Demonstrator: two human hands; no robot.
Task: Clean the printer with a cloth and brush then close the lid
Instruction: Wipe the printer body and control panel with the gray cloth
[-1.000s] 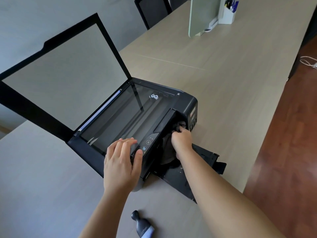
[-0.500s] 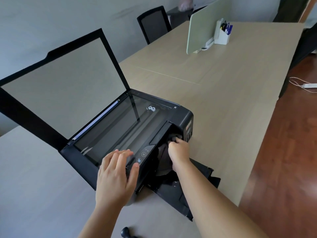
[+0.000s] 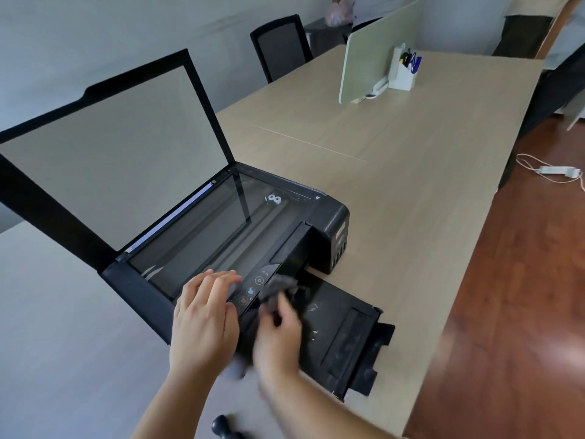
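While my left hand [image 3: 202, 324] presses flat-fingered on the printer [image 3: 329, 229], my blurred right hand [image 3: 278, 340] grips the cloth [image 3: 281, 285], wiping its front; brushing likely follows.

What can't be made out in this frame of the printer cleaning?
- Right hand, head view: motion blur hides how its fingers hold the dark cloth.
- Brush: cut off by the bottom edge, only its dark handle shows.
- Printer front opening: hidden behind the hands and cloth.
- Control panel icons: too small to read.

No legible text anywhere.
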